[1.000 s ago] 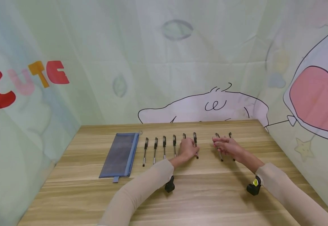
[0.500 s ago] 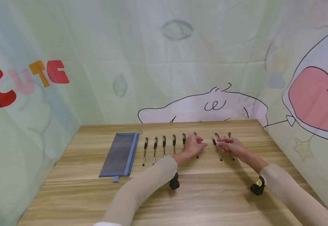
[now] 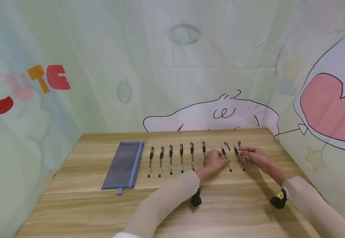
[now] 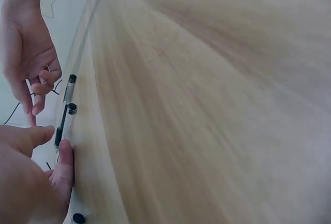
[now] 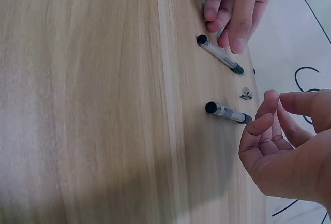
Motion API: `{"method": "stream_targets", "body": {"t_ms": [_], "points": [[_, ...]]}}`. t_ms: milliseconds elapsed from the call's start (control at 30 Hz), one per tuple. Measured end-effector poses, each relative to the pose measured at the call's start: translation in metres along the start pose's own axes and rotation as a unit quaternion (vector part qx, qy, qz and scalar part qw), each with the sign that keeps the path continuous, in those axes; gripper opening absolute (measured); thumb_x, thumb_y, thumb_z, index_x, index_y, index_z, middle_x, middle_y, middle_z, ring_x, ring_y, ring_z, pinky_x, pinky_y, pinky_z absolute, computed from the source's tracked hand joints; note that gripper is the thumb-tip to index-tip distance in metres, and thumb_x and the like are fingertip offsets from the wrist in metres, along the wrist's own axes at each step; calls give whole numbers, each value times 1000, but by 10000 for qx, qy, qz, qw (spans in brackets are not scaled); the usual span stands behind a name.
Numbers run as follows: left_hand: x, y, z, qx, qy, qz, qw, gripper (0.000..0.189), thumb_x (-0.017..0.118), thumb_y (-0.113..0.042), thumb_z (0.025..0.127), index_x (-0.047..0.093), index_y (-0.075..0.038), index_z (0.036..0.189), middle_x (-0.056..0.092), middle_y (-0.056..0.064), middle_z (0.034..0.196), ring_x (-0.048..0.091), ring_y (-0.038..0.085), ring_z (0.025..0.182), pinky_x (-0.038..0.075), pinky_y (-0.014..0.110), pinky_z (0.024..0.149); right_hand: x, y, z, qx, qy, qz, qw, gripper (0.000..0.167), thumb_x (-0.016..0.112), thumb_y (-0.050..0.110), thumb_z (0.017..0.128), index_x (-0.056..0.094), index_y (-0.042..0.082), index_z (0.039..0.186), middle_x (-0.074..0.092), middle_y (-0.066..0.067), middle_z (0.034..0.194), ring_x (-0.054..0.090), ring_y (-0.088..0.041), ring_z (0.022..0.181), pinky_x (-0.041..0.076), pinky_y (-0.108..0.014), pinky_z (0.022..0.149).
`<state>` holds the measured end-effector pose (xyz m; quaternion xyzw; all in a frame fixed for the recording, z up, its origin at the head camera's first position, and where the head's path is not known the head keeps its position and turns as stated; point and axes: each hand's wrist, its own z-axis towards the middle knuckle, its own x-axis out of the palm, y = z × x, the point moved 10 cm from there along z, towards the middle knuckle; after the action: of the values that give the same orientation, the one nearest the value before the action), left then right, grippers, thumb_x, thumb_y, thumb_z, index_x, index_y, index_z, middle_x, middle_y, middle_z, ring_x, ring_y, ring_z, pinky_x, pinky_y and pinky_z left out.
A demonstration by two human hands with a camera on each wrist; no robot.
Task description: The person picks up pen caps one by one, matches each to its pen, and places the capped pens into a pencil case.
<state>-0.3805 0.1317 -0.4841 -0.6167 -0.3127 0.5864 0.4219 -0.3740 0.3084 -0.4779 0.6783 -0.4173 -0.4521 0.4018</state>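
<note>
My left hand (image 3: 215, 160) hovers over the table beside an uncapped black gel pen (image 3: 225, 158); in the right wrist view its fingers lie close above that pen (image 5: 220, 53) without gripping it. My right hand (image 3: 255, 157) is just right of a second uncapped pen (image 3: 239, 158), its fingers loosely bent. Nothing shows between its fingertips in the right wrist view. One black pen cap (image 3: 226, 145) lies behind the first pen. Another cap (image 3: 239, 143) shows just past my right fingertips, partly hidden by them.
Left of my hands, several capped pens (image 3: 181, 158) lie in a spaced row on the wooden table (image 3: 166, 211). A blue mesh zip pouch (image 3: 121, 165) lies flat at the left end. Behind the table hangs a printed curtain (image 3: 116, 66).
My left hand has moved right, from the row of capped pens to the first uncapped pen. My right hand has shifted slightly right, off the first uncapped pen to beside the second.
</note>
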Motion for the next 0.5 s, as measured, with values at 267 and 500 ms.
{"method": "stream_targets", "body": {"t_ms": [267, 500], "points": [[6, -4, 5, 97, -313, 585, 9977, 61, 92, -21, 74, 36, -20, 50, 32, -10, 41, 25, 3, 38, 17, 18, 38, -4, -4, -3, -55, -66, 7, 10000, 53, 54, 19, 107, 41, -12, 148, 70, 15, 94, 59, 2, 74, 48, -18, 63], [1, -4, 7, -3, -457, 964, 9943, 65, 88, -12, 76, 30, -19, 48, 20, -9, 45, 17, 6, 43, 15, 20, 40, -1, -4, -2, -19, -52, 28, 10000, 52, 53, 18, 107, 42, -12, 148, 70, 12, 96, 59, 0, 75, 48, -19, 63]]}}
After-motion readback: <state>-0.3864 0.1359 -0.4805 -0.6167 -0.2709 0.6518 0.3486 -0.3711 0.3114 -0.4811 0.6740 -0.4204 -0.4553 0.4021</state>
